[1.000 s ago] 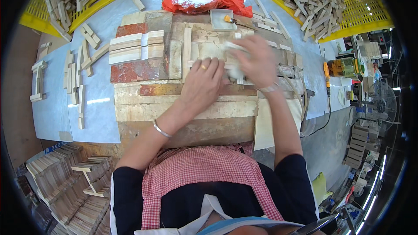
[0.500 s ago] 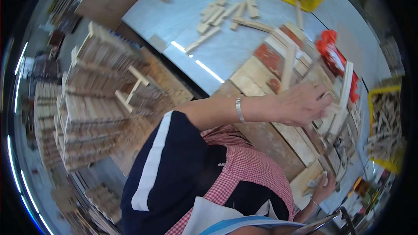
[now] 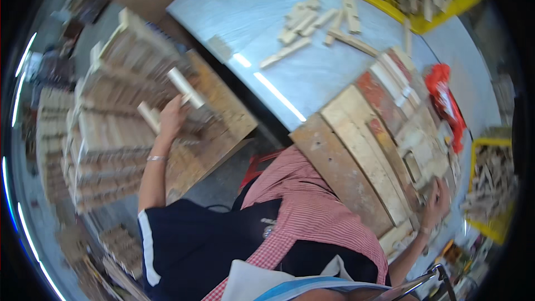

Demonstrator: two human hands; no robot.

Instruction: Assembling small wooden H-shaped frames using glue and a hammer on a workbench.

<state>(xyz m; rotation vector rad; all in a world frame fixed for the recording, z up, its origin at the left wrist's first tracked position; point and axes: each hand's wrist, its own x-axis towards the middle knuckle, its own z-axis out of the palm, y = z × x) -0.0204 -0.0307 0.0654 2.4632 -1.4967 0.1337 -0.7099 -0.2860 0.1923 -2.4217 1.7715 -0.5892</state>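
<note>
At the left, my left hand point(image 3: 173, 116) is closed around the crossbar of an H-shaped wooden frame point(image 3: 186, 88), over tall stacks of wooden pieces point(image 3: 120, 86). The frame's two pale side bars stick out on either side of my fingers. At the right, my right hand point(image 3: 438, 203) is beside the lower end of a wooden jig board point(image 3: 351, 120) on the worktable. Its fingers are drawn together; what they hold, if anything, cannot be made out. Light wooden strips and small blocks point(image 3: 412, 164) sit on the board.
Loose wooden bars point(image 3: 304, 25) lie on the pale blue tabletop point(image 3: 251, 39). A yellow crate point(image 3: 384, 0) of wooden pieces stands at the back, another yellow crate point(image 3: 490, 184) at the right. A red plastic bag point(image 3: 446, 103) lies beyond the board. A dark gap separates table and stacks.
My left hand has swung from above the board leftward to the stacks. The pale wooden frame under it is gone from the board. My right hand has moved up along the board.
</note>
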